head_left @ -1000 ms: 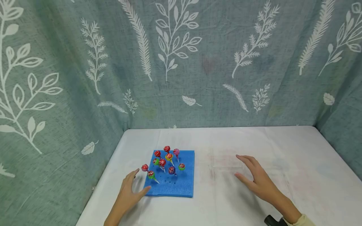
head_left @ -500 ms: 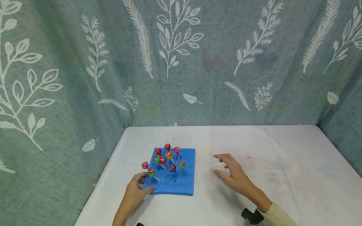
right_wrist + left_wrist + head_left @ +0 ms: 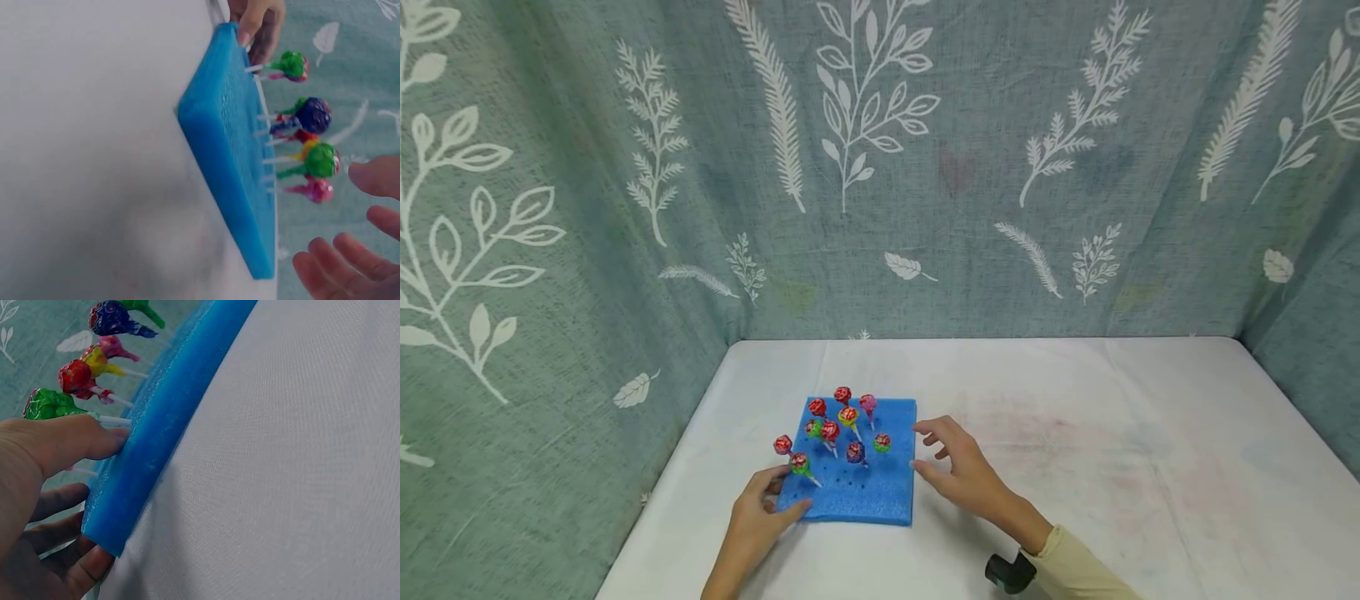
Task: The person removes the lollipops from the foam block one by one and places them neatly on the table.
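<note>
A blue foam board point(image 3: 868, 502) lies on the white table, with several wrapped lollipops point(image 3: 848, 417) standing in it by their sticks. My left hand point(image 3: 756, 515) grips the board's near left edge. In the left wrist view its thumb point(image 3: 87, 439) presses the top while the fingers curl round the side. A green-wrapped lollipop point(image 3: 53, 403) stands close by that thumb. My right hand point(image 3: 966, 475) is beside the board's right edge, fingers spread and slightly bent, holding nothing. The right wrist view has a gap between its fingers point(image 3: 340, 262) and the foam.
A white cloth covers the table point(image 3: 1112, 467), which stretches to the right of the board. Behind and at both sides hangs a green curtain point(image 3: 955, 167) with white leaf prints. Small holes point(image 3: 850, 482) dot the board's front part.
My left hand has come in from the left and taken hold of the foam board's edge. The right hand has moved left across the table to the board's right side.
</note>
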The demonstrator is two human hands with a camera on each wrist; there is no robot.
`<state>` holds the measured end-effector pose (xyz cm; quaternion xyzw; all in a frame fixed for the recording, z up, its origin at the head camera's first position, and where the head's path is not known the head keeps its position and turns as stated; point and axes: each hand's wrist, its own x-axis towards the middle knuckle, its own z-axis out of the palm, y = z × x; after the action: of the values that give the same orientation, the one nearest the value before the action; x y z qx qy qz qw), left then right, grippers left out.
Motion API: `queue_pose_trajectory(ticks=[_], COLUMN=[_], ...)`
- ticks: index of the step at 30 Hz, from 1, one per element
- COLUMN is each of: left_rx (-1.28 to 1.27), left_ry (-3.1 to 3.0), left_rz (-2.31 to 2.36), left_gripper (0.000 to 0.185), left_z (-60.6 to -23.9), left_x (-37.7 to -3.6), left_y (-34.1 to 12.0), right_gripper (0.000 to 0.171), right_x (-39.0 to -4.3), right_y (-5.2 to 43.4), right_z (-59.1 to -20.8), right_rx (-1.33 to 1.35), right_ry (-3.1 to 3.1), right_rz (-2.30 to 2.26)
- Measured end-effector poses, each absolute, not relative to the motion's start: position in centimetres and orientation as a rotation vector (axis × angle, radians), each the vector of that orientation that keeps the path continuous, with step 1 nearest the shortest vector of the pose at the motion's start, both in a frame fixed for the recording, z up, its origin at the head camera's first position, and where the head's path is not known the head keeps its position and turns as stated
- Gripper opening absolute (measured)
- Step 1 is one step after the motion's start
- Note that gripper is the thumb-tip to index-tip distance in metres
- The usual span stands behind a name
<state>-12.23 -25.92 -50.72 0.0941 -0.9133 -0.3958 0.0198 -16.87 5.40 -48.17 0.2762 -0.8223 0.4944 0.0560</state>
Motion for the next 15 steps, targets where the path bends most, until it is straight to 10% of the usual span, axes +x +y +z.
queue_pose_trajectory(ticks=[15], left_rx=[0.287], left_ry=[-2.800], left_rz=[-1.254], left_gripper=[0.067], left_z=[-50.8], left_x=[-12.2], left_y=[-26.1], right_gripper=[0.031], right_x=[-18.1], right_y=[0.2], right_z=[-49.5], right_rx=[0.869], right_ry=[-2.372], right_rz=[1.614])
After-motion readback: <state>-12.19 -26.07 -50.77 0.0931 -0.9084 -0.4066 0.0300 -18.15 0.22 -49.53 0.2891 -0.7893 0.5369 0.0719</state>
